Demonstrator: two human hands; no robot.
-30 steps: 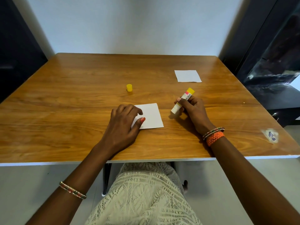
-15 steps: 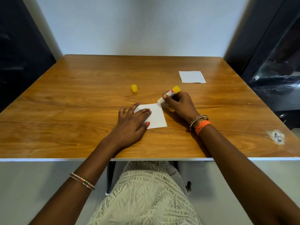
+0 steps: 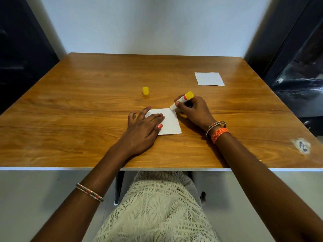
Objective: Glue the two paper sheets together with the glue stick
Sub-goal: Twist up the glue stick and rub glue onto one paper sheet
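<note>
Near sheet (image 3: 167,122) is the landmark: lies flat on the wooden table (image 3: 70,137), toward the front edge, centre. Left hand (image 3: 142,130) lies flat on its left half, fingers straight and spread, pinning it; two fingers run past the sheet's left edge onto bare wood. Right hand (image 3: 191,110) grips the glue stick (image 3: 181,100), fingers curled round the barrel, tilted, yellow end up and away, uncapped tip down at the sheet's far right corner. Whether the tip is touching there: cannot tell. Sheet's right and near edges are uncovered. Yellow cap (image 3: 145,90) stands upright beyond the sheet, to its far left, well apart. Second sheet (image 3: 209,78) lies flat far beyond and to the right, near the table's far right corner. Bare wood between it and the near sheet.
</note>
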